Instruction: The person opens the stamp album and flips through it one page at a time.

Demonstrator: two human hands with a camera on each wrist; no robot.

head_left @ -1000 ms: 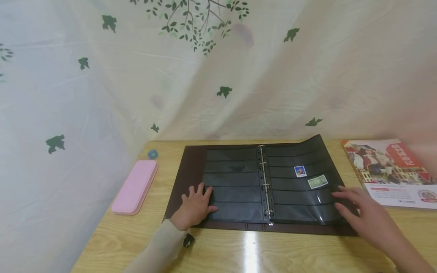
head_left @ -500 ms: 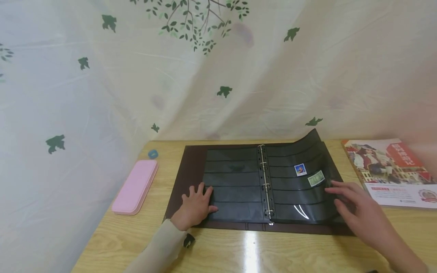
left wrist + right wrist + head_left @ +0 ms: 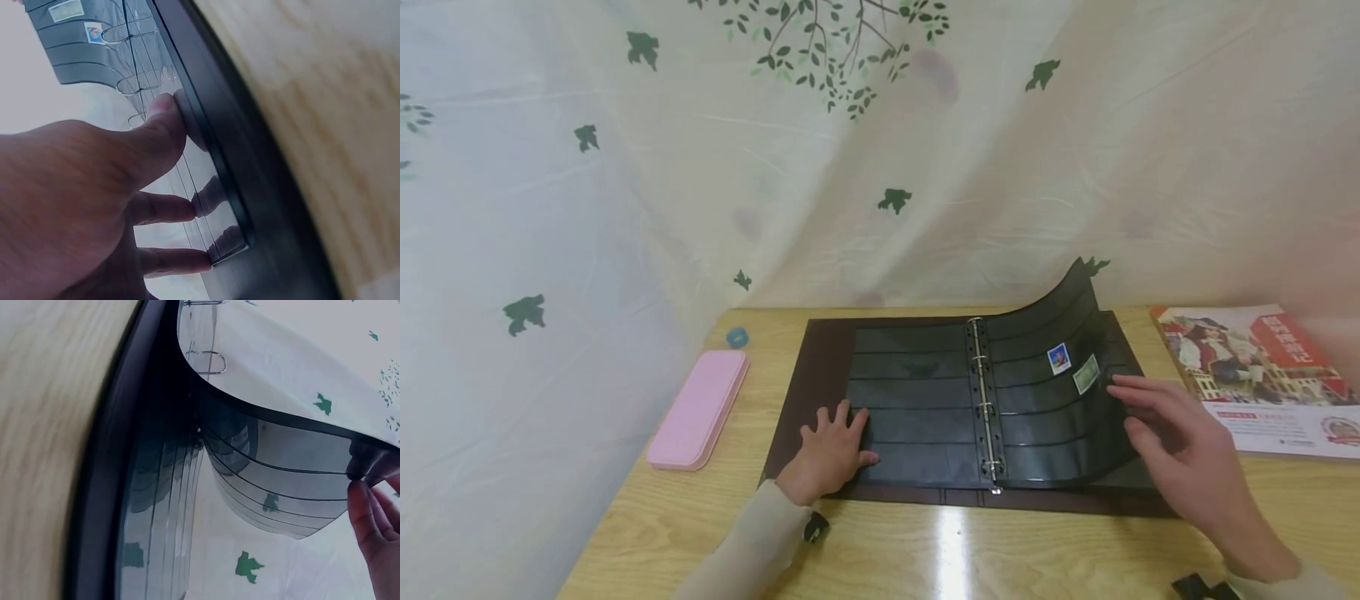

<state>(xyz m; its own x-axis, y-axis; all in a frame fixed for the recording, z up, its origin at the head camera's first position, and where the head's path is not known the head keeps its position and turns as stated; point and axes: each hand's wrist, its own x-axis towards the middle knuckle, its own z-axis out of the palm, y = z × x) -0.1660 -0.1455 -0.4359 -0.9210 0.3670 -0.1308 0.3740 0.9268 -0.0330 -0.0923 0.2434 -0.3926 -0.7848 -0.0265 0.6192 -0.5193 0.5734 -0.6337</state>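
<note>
A stamp album (image 3: 908, 423) with black pocket pages in a ring binding lies opened flat on the table. My left hand (image 3: 827, 457) rests with spread fingers on the lower left edge of its left page; in the left wrist view the thumb (image 3: 164, 128) presses the glossy sheet. At the right, my right hand (image 3: 1183, 450) pinches the outer edge of the right page (image 3: 1045, 454), which curves up off the pages beneath. A blue stamp (image 3: 1058, 359) and a green stamp (image 3: 1086, 374) sit in that page's pockets. The right wrist view shows the lifted page's underside (image 3: 281, 481).
Left of the album lies a pink case (image 3: 698, 410), with a small blue object (image 3: 737, 337) behind it. A magazine or book with a colourful cover (image 3: 1262, 358) lies at the right. A patterned curtain (image 3: 820, 208) hangs behind the wooden table (image 3: 880, 550).
My right hand has moved left and slightly up, lifting the right page's outer edge, so the page curls higher and its stamps tilt. The left hand has stayed put.
</note>
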